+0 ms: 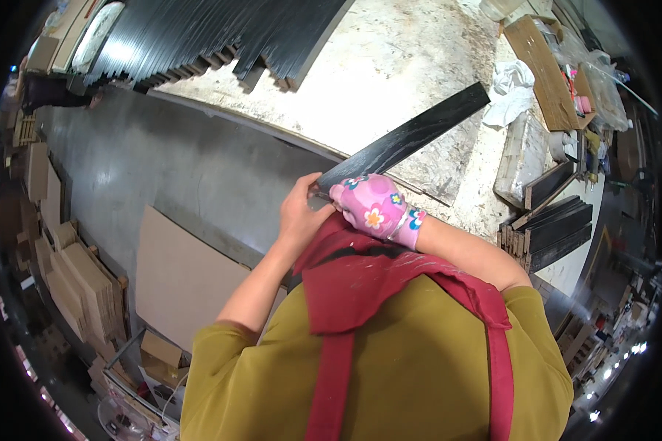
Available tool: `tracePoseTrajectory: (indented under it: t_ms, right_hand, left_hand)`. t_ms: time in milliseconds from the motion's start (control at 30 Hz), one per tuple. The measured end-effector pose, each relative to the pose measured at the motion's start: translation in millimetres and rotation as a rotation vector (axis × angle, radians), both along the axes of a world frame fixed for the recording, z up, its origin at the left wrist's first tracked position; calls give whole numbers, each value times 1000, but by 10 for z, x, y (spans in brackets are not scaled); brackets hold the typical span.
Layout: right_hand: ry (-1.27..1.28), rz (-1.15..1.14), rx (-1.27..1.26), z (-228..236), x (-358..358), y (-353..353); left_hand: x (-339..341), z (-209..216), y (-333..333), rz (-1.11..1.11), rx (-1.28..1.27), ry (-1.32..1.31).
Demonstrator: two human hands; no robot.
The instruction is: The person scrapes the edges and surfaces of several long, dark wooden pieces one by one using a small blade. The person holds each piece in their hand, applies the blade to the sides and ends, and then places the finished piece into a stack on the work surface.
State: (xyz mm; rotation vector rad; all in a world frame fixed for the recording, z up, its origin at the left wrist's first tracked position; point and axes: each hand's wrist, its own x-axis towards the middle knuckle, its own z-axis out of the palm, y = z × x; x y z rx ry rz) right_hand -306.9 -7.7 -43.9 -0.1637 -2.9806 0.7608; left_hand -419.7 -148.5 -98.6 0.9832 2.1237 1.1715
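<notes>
A long, flat black wooden board (419, 132) slants from my hands up to the right, its far end over the worktable (419, 44). My bare left hand (301, 209) curls its fingers and thumb around the board's near end. My right hand (371, 206), in a pink glove with a flower pattern, is closed against the board's near edge, beside the left fingers. The undersides of its fingers are hidden, so whatever they grip does not show. Both hands are just in front of my red apron (360, 287).
Many black boards (198, 29) lie side by side at the table's far left. On the right are a stack of short black pieces (559, 235), a white cloth (511, 92), a pale block (521, 158) and a cardboard box (544, 73). A brown panel (184, 272) stands at lower left.
</notes>
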Motion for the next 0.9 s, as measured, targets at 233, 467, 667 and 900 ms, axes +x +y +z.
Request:
tracePoseTrajectory:
  t_ms: [233,467,667,900]
  right_hand:
    - [-235,-857,217,-39,705,2047]
    - [48,-527,-57,214,511,1245]
    - [-200,-490,71,-169,119,881]
    - [27,-732,-102,-147,675,1753]
  left_hand:
    - [-71,216,-27,-53,-61,117]
    - [-23,498,166,-208,-78,257]
    - [-23,398,237,-252,-104,276]
    - [74,399,286,-209,-2,336]
